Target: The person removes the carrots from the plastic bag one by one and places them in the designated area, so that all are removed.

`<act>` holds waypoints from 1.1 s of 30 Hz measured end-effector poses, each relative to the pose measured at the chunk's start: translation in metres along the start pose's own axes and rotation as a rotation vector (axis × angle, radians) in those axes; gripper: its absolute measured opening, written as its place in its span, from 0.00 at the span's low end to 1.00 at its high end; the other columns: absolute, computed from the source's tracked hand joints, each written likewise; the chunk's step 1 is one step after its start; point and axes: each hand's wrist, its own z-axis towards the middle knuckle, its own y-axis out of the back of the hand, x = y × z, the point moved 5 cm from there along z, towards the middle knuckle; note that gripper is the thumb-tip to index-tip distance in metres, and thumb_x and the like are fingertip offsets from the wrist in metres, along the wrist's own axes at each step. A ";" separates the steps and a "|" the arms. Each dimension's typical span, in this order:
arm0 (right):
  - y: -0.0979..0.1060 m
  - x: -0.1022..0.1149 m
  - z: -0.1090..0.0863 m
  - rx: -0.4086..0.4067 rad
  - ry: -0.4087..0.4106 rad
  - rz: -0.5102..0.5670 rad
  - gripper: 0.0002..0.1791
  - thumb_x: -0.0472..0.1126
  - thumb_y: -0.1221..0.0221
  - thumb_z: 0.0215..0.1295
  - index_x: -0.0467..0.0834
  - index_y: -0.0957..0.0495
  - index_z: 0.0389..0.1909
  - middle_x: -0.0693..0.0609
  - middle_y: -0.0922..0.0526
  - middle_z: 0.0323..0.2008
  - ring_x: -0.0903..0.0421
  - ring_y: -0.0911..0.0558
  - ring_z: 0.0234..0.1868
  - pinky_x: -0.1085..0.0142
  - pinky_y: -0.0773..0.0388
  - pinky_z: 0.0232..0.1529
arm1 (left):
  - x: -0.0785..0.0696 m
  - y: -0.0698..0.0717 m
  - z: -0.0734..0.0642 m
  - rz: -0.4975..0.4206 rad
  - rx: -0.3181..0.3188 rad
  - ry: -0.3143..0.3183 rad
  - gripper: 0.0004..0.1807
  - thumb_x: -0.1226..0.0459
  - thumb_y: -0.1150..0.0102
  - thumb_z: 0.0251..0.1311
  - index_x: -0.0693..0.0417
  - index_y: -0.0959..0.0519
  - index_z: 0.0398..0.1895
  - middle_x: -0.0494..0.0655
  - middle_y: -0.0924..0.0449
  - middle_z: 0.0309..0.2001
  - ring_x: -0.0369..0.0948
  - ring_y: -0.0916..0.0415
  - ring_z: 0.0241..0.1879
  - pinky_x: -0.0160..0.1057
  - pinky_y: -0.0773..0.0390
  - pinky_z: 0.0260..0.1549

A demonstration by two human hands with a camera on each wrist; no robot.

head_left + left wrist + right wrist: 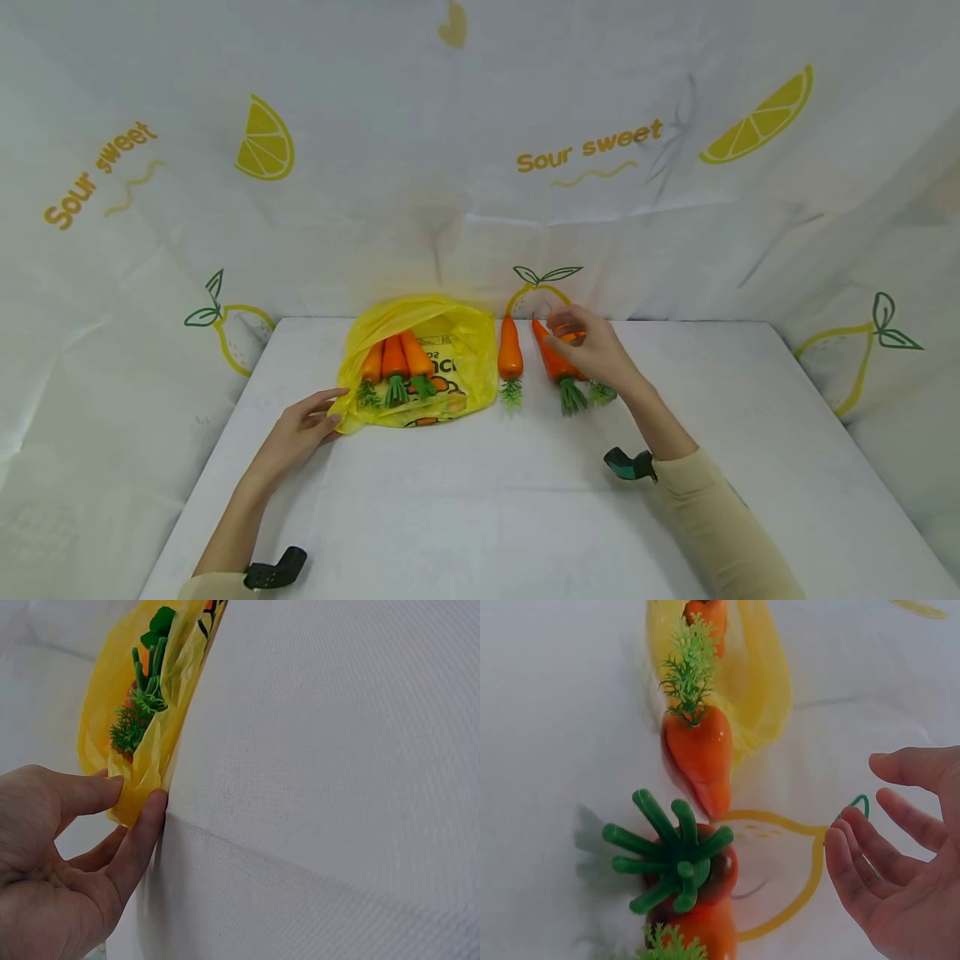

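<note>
L hand (71, 892) pinches crinkly ylw plastic bag (184, 679).

This looks like a makeshift booth, with lemon-printed sheeting (405, 167) around a white table (465, 517).

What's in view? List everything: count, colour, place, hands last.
Bag: 1, yellow, at the table's far edge
Bagged carrots: 3 visible, orange with green, inside bag
Loose carrots: 3, orange with green, right of bag
Table: 1, white, beneath them
Backdrop: 1, white with lemon prints, behind the table
Wrist devices: 2, mostly black, one per wrist
Sleeves: 2, beige, on forearms
Left hand: 1, bare, pinching the bag's edge
Right hand: 1, bare, by the loose carrots
</note>
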 end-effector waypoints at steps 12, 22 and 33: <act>-0.020 0.012 0.008 0.038 0.042 0.013 0.17 0.37 0.31 0.73 0.36 0.20 0.58 0.34 0.14 0.56 0.38 0.12 0.54 0.40 0.12 0.59 | 0.001 0.000 0.000 -0.004 0.001 0.000 0.28 0.64 0.42 0.80 0.57 0.30 0.80 0.74 0.31 0.74 0.59 0.16 0.63 0.38 0.08 0.50; -0.043 0.026 0.017 0.066 0.072 0.039 0.19 0.37 0.30 0.73 0.36 0.20 0.60 0.36 0.14 0.57 0.39 0.13 0.55 0.41 0.12 0.56 | 0.001 0.000 0.001 0.010 -0.003 -0.005 0.28 0.65 0.43 0.81 0.58 0.30 0.80 0.76 0.32 0.74 0.60 0.17 0.64 0.38 0.08 0.49; -0.067 0.036 0.029 0.086 0.096 0.073 0.20 0.39 0.30 0.72 0.37 0.19 0.60 0.36 0.13 0.57 0.43 0.11 0.52 0.48 0.09 0.54 | -0.002 0.000 0.000 0.009 -0.007 -0.003 0.27 0.65 0.43 0.81 0.57 0.30 0.79 0.76 0.31 0.74 0.58 0.16 0.62 0.37 0.08 0.49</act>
